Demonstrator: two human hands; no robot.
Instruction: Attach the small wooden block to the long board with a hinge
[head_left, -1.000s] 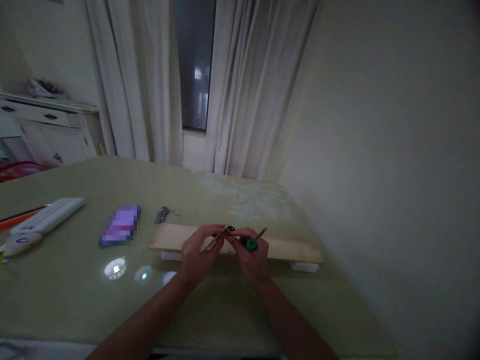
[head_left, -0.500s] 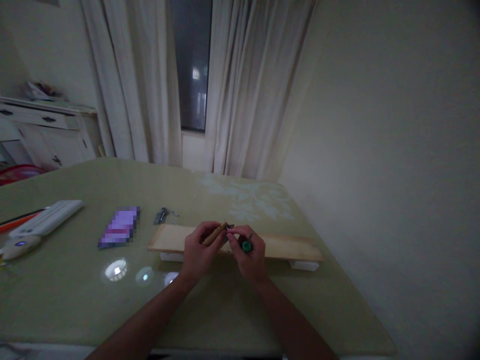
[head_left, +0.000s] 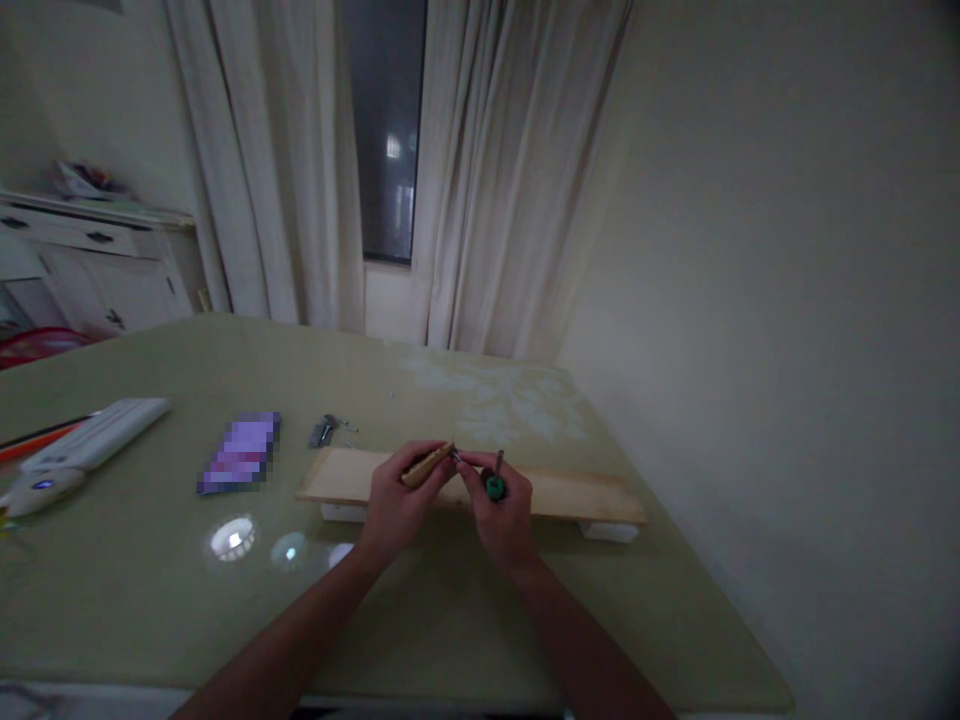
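Near the centre of the frame, the left hand grips a short wooden piece, tilted with its far end up towards the right. The right hand pinches a tiny metal part at that end, while its curled fingers also hold a green-handled tool, shaft pointing up. Both hands are over a long board raised on white blocks on the worktop.

The step looks like fine fitting, so a steady left grip close to the working end should help. Fingertips probably do best with light, square pressure; the tucked tool may crowd the pinch. Working low over the board makes sense, since a dropped part could roll towards the loose metal pieces left of centre.
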